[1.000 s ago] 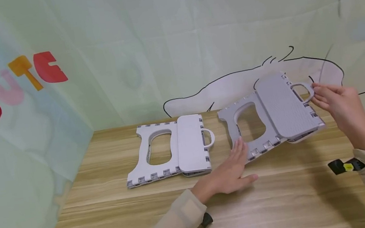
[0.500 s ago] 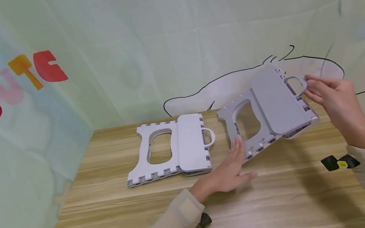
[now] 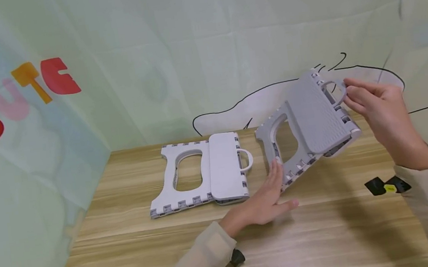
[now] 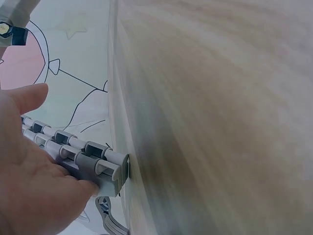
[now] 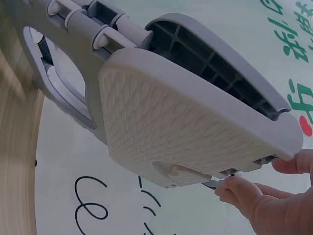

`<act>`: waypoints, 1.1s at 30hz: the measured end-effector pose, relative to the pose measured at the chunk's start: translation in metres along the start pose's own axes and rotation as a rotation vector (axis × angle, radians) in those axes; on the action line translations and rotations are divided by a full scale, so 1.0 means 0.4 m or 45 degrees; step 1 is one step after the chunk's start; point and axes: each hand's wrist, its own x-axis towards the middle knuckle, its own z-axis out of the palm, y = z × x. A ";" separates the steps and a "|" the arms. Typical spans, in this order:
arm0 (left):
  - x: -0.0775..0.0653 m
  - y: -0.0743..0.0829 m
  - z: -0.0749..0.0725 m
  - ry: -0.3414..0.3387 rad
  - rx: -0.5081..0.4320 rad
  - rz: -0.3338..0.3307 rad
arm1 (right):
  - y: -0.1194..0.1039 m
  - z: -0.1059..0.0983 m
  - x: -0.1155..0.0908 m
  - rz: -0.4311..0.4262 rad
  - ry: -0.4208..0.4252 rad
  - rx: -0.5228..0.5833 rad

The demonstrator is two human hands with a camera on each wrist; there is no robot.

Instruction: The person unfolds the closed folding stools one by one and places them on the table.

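Two folding step stools, both folded flat, are in the head view. My right hand (image 3: 381, 108) pinches the carry handle (image 3: 342, 95) of the grey stool (image 3: 312, 114). That stool is tilted, its handle end raised off the table and its leg end low. Against the near corner of its legs rest the straight fingers of my left hand (image 3: 260, 203), thumb spread apart. The white stool (image 3: 226, 167) lies flat to the left, handle pointing right. In the right wrist view, the grey stool's textured seat (image 5: 181, 112) shows a narrow gap between its two folded halves.
Everything is on a wood-grain table (image 3: 140, 254). A pale green cloth (image 3: 143, 80) with cartoon lines hangs right behind the table's back edge, and a side cloth with coloured letters (image 3: 29, 80) closes off the left.
My right hand has moved up and to the left, tipping the grey stool's handle end higher. The left hand stays at its leg end. The white stool has not moved.
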 end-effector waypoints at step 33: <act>-0.045 -0.024 -0.017 0.051 -0.252 -0.041 | -0.034 0.159 -0.005 -0.192 -0.058 -0.196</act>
